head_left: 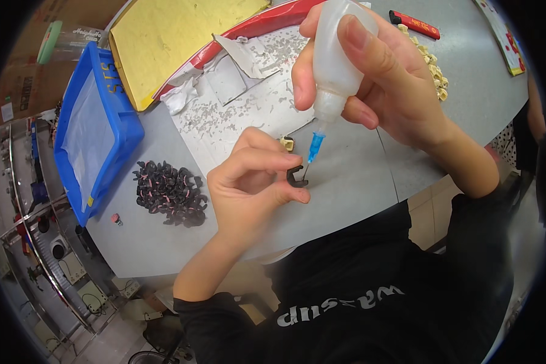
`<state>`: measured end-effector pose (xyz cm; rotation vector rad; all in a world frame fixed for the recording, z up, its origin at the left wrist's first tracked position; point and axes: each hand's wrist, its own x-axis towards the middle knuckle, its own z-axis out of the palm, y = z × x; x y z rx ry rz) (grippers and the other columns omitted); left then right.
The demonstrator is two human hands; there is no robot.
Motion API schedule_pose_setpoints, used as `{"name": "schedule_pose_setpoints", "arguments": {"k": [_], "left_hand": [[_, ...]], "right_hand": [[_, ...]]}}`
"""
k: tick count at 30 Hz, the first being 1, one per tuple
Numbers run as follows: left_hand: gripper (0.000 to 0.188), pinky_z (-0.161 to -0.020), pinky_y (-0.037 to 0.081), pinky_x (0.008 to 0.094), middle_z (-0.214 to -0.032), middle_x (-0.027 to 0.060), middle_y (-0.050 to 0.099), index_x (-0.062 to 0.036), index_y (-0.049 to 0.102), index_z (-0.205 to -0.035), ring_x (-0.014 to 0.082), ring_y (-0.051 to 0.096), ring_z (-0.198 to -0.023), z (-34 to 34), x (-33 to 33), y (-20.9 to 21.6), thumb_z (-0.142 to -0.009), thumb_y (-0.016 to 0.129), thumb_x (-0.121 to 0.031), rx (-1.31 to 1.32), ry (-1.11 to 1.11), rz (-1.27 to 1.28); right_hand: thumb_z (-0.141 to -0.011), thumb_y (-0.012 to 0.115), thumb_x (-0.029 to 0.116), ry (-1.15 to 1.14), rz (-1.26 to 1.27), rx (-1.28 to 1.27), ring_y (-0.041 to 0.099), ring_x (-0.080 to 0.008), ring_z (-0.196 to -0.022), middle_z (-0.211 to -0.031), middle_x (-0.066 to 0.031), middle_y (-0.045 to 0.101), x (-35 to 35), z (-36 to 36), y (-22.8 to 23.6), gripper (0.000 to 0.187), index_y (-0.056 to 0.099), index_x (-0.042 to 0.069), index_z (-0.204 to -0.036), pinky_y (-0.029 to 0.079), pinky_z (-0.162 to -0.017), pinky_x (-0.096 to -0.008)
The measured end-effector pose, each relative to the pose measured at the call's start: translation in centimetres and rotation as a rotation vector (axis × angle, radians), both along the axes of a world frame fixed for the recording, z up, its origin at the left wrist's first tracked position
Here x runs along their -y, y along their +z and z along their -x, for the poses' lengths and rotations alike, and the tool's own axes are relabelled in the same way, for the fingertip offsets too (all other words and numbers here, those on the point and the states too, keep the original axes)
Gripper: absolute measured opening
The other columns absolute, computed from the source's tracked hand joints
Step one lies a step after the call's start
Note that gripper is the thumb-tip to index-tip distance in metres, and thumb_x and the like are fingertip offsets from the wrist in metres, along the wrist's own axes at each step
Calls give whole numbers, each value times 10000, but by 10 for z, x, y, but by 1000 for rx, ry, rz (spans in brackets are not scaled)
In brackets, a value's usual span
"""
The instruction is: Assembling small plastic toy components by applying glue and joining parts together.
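Between the thumb and fingers of my left hand is pinched a small black curved part, open on its right side. My right hand grips a translucent squeeze bottle, tipped with its mouth down. A blue needle tip is fitted to the bottle, and its thin metal needle reaches to the black part. Just behind my left fingertips lies a small cream-coloured piece with a dark spot. Left of that hand, a pile of black parts with pink bits rests on the grey table.
A blue bin lined with clear plastic stands at the left. White paper with grey flecks lies behind my hands, beside a yellow board. Cream pieces and a red cutter-like tool are at the back right.
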<state>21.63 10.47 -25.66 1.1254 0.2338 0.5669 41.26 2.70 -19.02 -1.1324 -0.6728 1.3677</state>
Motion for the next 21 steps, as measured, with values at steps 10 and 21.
{"name": "schedule_pose_setpoints", "arguments": {"k": [10, 21], "left_hand": [[389, -687, 402, 246, -871, 36, 521, -17, 654, -917, 99, 481, -706, -1, 0, 3, -571, 744, 136, -42, 29, -89], [394, -699, 403, 242, -868, 33, 520, -24, 658, -924, 98, 467, -716, -1, -1, 3, -568, 762, 110, -46, 29, -97]], "right_hand": [[-958, 402, 258, 63, -189, 7, 436, -98, -504, -925, -206, 606, 1, 0, -13, 254, 378, 29, -1064, 379, -491, -207], [-954, 418, 234, 63, -213, 9, 442, -96, -503, -928, -218, 604, 1, 0, -16, 249, 369, 17, -1067, 376, -476, -202]]}}
